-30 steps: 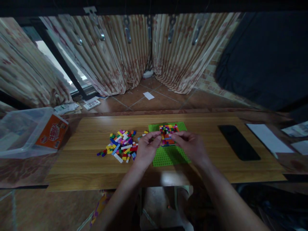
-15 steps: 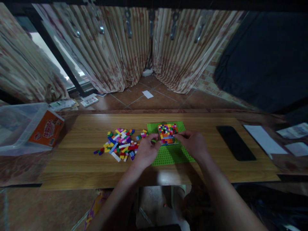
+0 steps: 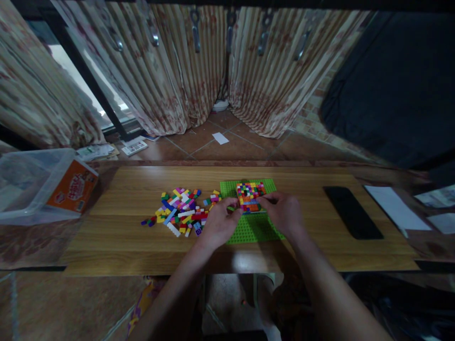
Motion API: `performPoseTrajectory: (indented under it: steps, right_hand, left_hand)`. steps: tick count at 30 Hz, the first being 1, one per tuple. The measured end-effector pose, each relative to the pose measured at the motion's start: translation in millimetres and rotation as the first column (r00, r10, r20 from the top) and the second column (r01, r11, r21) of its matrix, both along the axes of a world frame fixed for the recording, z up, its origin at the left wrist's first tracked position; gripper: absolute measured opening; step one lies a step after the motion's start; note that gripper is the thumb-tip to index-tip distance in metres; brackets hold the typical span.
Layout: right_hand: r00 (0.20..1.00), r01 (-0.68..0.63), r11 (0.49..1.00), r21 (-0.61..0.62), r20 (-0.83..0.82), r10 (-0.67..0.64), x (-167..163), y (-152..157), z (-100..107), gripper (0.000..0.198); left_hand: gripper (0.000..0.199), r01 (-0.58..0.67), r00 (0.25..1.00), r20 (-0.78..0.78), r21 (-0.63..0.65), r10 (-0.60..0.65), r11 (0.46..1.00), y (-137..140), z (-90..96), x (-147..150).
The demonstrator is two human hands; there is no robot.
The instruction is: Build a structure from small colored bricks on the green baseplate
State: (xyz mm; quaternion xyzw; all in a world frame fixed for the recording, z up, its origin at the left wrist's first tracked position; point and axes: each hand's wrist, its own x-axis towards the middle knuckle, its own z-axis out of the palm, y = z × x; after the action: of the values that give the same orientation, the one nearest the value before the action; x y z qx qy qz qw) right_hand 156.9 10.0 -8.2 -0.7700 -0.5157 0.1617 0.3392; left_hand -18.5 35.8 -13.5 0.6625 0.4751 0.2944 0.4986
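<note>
A block of many-coloured toy bricks is built up on a green baseplate. My left hand is at its left side, with thumb and fingers curled against the near left corner. On the opposite side my right hand has its thumb and forefinger closed at the block's right edge. The fingertips hide part of both edges, and any small brick between them is too small to make out. Left of my left hand lies a heap of loose toy bricks in many colours.
The wooden table carries all this. A black phone-like slab lies at the right, beside white paper. A clear plastic bin with an orange label stands off the left end. Curtains hang beyond.
The whole view has shifted slightly. Both hands keep their places at the brick block, with the left fingers a little changed in pose.
</note>
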Motion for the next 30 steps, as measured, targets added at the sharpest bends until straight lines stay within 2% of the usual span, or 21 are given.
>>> performPoseTrajectory:
  steps: [4,13,17,21,30]
  right_hand:
    - [1.0,-0.002,1.0,0.007,-0.003,0.002,-2,1,-4,0.024]
    - [0.984,-0.064,0.997,-0.039,-0.17,0.056,10,2,-7,0.03]
    - [0.992,-0.043,0.997,-0.063,-0.12,0.035,13,2,-5,0.039]
    - [0.996,-0.037,0.999,-0.028,-0.082,0.035,10,3,-5,0.04]
    - [0.991,-0.03,0.999,-0.02,-0.128,0.027,6,4,-6,0.037]
  left_hand:
    - [0.018,0.009,0.999,0.03,0.01,-0.009,1.0,0,-1.9,0]
    - [0.021,0.014,1.0,0.008,0.011,-0.014,1.0,0,-0.2,-2]
    - [0.022,0.015,1.0,0.02,0.003,-0.015,1.0,1,-1.6,-2]
    - [0.022,0.016,0.999,0.038,-0.004,-0.016,1.0,1,-3.4,-1]
    - [0.025,0.043,0.998,0.05,-0.002,-0.043,0.999,1,-7.1,-1]
